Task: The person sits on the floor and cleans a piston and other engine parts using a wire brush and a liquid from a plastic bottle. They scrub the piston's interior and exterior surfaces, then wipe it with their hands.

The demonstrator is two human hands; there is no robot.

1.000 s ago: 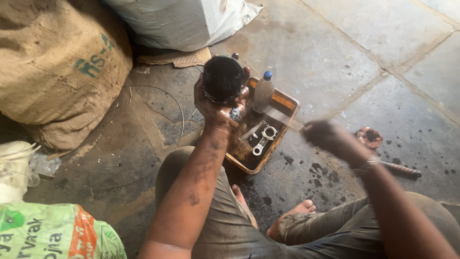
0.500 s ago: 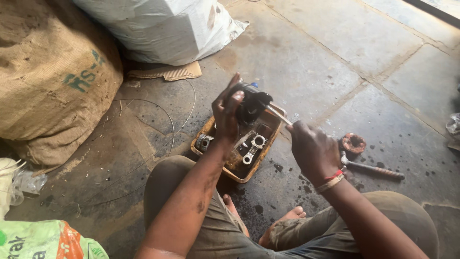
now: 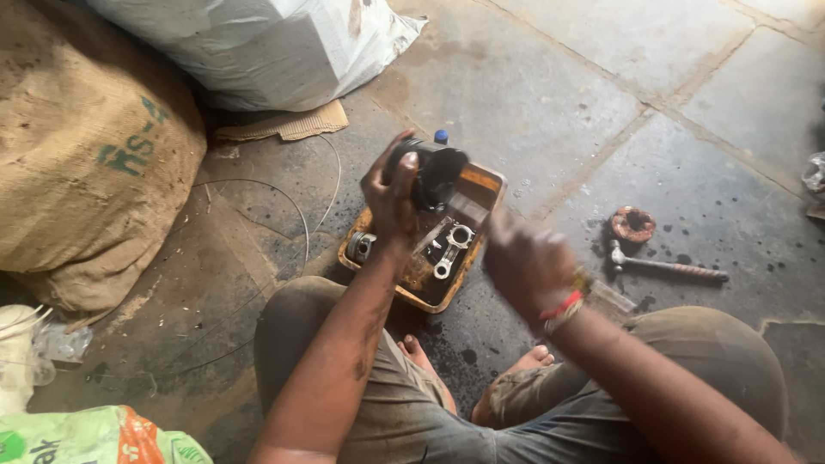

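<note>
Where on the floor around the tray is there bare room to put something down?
Bare stone lies beyond the tray toward the top right, above the hammer and the rusty ring. A dirtier patch lies between the tray and the burlap sack, crossed by wire. The tray itself is crowded with parts beneath the left hand.

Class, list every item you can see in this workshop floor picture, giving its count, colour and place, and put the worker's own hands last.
Round black metal engine part: one, black, held above the tray.
Shallow orange metal tray: one, orange and oily, on the stone floor.
Silver connecting rod: one, silver, in the tray.
Blue-capped bottle: one, cap only showing, behind the black part.
Hammer: one, rusty, floor at right.
Rusty ring-shaped part: one, reddish, beside the hammer.
Brown jute sack: one, upper left.
White woven sack: one, top.
Green printed bag: one, bottom left.
Left hand: grips the black part.
Right hand: blurred, right of the tray; contents unclear.
</note>
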